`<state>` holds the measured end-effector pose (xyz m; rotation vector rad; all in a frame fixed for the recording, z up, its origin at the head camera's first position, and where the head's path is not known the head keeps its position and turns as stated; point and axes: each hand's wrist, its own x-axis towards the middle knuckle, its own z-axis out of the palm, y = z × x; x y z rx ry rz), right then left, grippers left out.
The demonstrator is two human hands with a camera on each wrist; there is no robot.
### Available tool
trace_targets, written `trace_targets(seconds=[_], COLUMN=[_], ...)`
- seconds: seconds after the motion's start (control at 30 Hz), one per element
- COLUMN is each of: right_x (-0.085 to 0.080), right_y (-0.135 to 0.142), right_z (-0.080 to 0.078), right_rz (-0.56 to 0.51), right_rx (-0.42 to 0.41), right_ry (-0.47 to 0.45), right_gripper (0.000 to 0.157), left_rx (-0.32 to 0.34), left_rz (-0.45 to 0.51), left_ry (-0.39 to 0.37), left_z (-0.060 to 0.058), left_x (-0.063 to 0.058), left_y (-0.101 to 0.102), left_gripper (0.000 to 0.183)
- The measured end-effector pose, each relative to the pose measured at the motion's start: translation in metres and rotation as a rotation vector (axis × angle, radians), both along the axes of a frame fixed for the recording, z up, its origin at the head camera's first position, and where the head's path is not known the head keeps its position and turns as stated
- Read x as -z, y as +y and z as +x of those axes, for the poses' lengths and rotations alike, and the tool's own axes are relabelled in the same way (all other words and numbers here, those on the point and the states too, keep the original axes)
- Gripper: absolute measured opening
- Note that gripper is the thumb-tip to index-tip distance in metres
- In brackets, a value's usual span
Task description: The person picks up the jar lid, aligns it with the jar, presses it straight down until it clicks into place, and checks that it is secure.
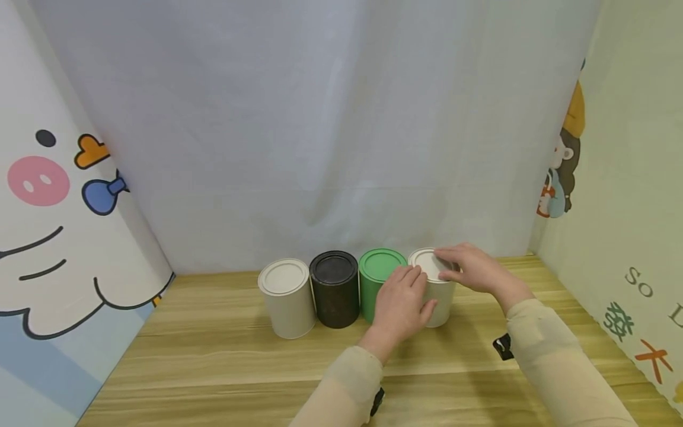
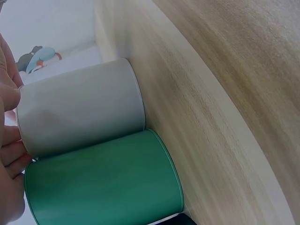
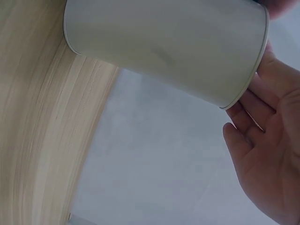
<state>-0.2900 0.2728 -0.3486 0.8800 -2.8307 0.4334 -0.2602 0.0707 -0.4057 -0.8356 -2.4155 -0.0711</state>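
Note:
Four lidded cans stand in a row: a white can (image 1: 288, 302) at the left, then a black can (image 1: 335, 293), a green can (image 1: 382, 265) and a pale grey-white can (image 1: 439, 305) at the right. My left hand (image 1: 401, 302) reaches over the front of the green can, its fingertips at the near left rim of the pale can and its thumb held apart. From the right, my right hand (image 1: 475, 268) rests its fingers and thumb on the lid edge of that same can. In the right wrist view the fingers (image 3: 241, 117) lie loosely by the rim.
The cans stand on a wood-grain table (image 1: 224, 367) close to a grey-white cloth backdrop (image 1: 267, 148). Printed side panels flank it: a cartoon panel (image 1: 48, 237) at left and a lettered panel (image 1: 629, 225) at right. A black strap piece (image 1: 503, 347) shows by the right sleeve.

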Motion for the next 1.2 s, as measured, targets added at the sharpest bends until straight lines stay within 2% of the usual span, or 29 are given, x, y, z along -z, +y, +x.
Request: trace_targets(seconds=[0.27, 0.77, 1.2], right_x=[0.005, 0.009, 0.018], right_y=[0.0, 0.004, 0.012], right_z=[0.0, 0.0, 0.006], right_rz=[-0.008, -0.052, -0.155], right_rx=[0.018, 0.029, -0.003], right_ry=[-0.027, -0.022, 0.031], right_gripper=[0.049, 0.049, 0.045], left_rx=[0.003, -0.018, -0.019], left_rz=[0.013, -0.037, -0.005], left_ry=[0.013, -0.005, 0.014], left_z=[0.0, -0.001, -0.002], left_x=[0.001, 0.0, 0.001], left_y=[-0.001, 0.0, 0.001], left_gripper=[0.047, 0.048, 0.044])
